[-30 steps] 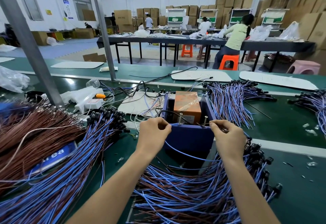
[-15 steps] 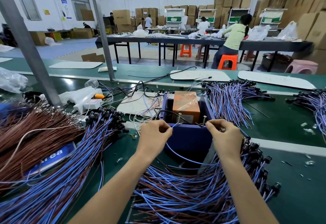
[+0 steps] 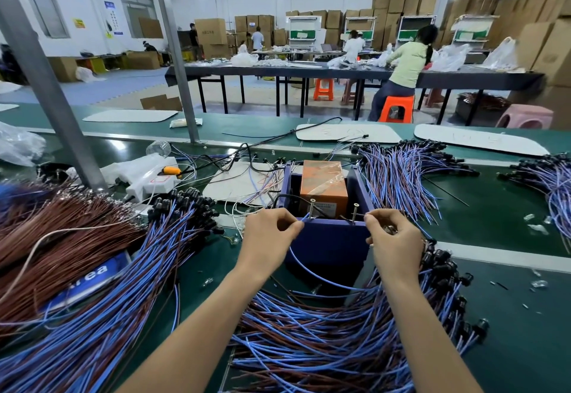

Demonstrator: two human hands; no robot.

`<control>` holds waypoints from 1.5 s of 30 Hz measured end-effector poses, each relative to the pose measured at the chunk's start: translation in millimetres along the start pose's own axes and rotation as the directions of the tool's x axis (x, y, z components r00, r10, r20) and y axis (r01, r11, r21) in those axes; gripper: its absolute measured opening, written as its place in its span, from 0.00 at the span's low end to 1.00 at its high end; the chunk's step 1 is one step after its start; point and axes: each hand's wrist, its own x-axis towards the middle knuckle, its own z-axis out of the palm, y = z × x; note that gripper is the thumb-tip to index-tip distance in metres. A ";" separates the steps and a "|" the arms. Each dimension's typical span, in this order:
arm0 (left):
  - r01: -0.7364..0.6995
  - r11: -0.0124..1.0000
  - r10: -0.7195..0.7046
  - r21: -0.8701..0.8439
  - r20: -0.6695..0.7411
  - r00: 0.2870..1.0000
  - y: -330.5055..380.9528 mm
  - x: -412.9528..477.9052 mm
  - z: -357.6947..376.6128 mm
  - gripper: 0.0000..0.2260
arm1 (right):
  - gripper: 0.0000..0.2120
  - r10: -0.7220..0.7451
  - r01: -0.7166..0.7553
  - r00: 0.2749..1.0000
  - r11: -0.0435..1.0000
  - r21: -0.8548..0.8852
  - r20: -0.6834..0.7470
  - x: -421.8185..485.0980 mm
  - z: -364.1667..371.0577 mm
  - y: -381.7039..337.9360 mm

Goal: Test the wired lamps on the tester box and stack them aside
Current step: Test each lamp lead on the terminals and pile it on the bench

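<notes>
Holding one wired lamp across the tester box [image 3: 327, 247]: item under test.

- **Hands:** left hand [image 3: 268, 238] pinches the end of the blue lead [image 3: 309, 272] against the left upright screw [image 3: 312, 207]. Right hand [image 3: 392, 238] is curled round what seems to be the other end beside the right screw [image 3: 355, 211]; its fingers hide the contact.
- **Lead:** sags in a loop down the box's front wall.
- **Handling, as judged:** very light, limp wire that cannot be aimed from far back, so grip close to the tip. Lamp head is small and fragile; take it by its black holder.
- **Untested stock:** tangled heap [image 3: 309, 346] on the surface [image 3: 509, 346] nearest the person, prone to snagging.
- **Set-aside stack [image 3: 108, 284]:** to the left, heads together.
</notes>
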 end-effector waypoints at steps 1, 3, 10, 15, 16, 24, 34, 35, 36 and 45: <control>0.001 1.000 -0.001 0.003 0.003 1.000 -0.7 -1.2 0.3 0.05 | 0.06 -0.002 0.002 1.000 1.000 0.004 0.011 -0.1 -0.3 0.3; 0.004 1.000 -0.004 0.002 0.013 1.000 -2.2 -3.0 0.4 0.05 | 0.06 -0.003 0.002 1.000 1.000 0.017 0.029 -0.4 -0.8 1.6; 0.004 1.000 -0.003 -0.015 0.029 1.000 -2.6 -4.2 0.3 0.06 | 0.07 0.025 -0.030 0.998 0.996 0.089 0.057 -0.3 -4.3 5.0; -0.015 1.000 0.015 -0.022 0.031 0.999 -3.9 -5.6 -0.4 0.06 | 0.07 0.038 -0.044 0.997 0.993 0.112 0.063 -0.8 -5.0 6.0; -0.016 1.000 0.017 -0.025 0.031 0.999 -4.2 -5.9 -0.4 0.06 | 0.07 0.039 -0.046 0.997 0.992 0.113 0.062 -0.7 -5.1 6.5; -0.012 0.999 0.015 -0.035 0.081 0.997 3.5 -9.8 -4.5 0.07 | 0.07 0.039 -0.043 0.998 0.994 0.101 0.046 -2.9 -5.6 3.8; 0.081 0.996 -0.012 -0.042 0.817 0.576 -33.2 -55.8 -93.2 0.03 | 0.04 -0.032 0.105 0.577 0.994 -0.035 0.816 -75.4 -25.7 -28.7; 0.063 0.998 -0.046 0.013 0.832 0.552 -39.9 -58.3 -100.2 0.04 | 0.06 -0.009 0.121 0.511 0.991 -0.062 0.860 -82.2 -24.1 -27.9; 0.038 0.996 -0.085 0.078 0.824 0.560 -48.3 -60.0 -105.5 0.07 | 0.07 0.006 0.134 0.471 0.988 -0.078 0.882 -88.7 -22.2 -26.3; 0.064 0.740 -0.340 0.670 0.289 0.895 -98.6 -69.5 -74.7 0.07 | 0.09 -0.008 0.226 0.565 0.963 -0.145 0.825 -120.3 -6.5 -10.9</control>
